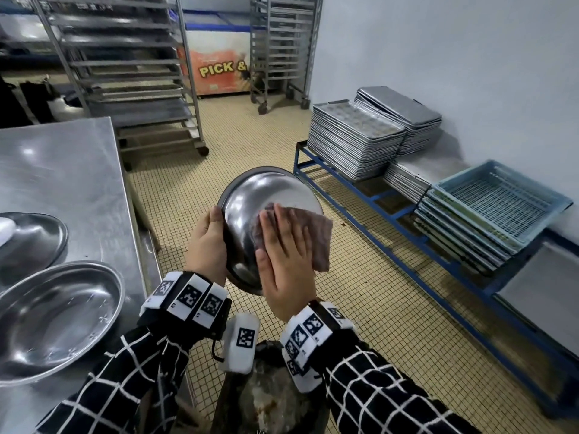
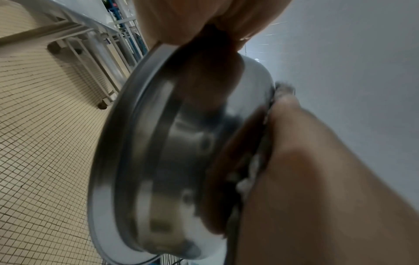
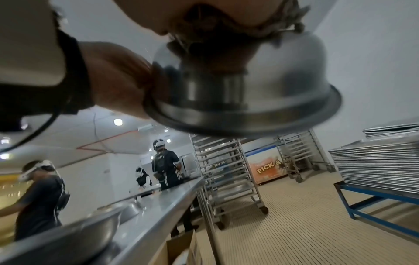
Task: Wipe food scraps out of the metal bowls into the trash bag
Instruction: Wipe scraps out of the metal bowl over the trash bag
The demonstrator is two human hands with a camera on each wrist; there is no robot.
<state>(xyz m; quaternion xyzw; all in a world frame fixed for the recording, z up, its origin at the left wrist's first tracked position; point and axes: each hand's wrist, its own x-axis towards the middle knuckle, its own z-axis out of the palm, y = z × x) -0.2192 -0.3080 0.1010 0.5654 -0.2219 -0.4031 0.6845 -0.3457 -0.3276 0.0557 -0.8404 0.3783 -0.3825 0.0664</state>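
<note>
1. A trash bag sits lowest in the head view, its open mouth between the two checked sleeves, tight against the steel table's edge.
2. The left hand grips the rim of a metal bowl, thumb curled over the edge, holding it tilted on its side above the bag.
3. The right hand, fingers straight and together, presses a brown cloth flat on the bowl's outer dome.
4. Two more metal bowls lie on the steel table at left, the nearer one close to its front edge.
5. Bare tiled floor runs ahead between the table and a blue frame carrying stacked baking trays and plastic crates.
6. Wheeled tray racks stand at the far end.
</note>
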